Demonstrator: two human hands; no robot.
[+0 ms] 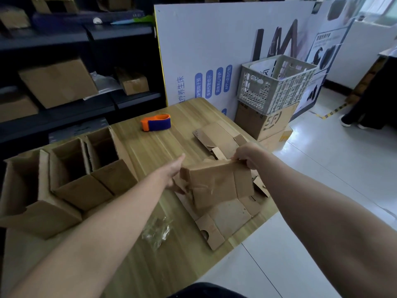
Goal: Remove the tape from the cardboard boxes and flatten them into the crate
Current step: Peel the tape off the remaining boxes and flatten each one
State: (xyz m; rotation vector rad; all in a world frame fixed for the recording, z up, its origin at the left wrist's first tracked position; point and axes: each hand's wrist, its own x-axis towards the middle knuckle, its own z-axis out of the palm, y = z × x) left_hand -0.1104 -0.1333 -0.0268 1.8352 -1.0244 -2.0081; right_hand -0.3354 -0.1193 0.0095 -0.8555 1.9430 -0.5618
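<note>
Head view: both hands are on one cardboard box (pixel 217 181), held up just over the table (pixel 150 147).
Left side: the left hand (pixel 171 173) lies against the box's left end with one digit straight; can't tell whether the lower fingers grip.
Right side: the right hand (pixel 247 154) is pinching the box's far top edge.
Under the hands: flattened cardboard (pixel 229 216) is spread out, reaching the table's right edge.
Left of the left forearm: three open boxes (pixel 71 168) stand in a row, touching.
By the left forearm: crumpled clear tape (pixel 156 231) lies on the wood.
Beyond the hands: an orange-and-blue tape dispenser (pixel 156 122), with bare tabletop between.
Beyond the right hand: the grey crate (pixel 277 82), off the table, sits atop a brown carton (pixel 266 121) with a dark logo I can't read.
Writing: the white board (pixel 204 50) carries blue Chinese labels, one reading "APP+语音控制".
Room: the table edge runs under the right forearm, with white floor (pixel 322 168) beyond.
</note>
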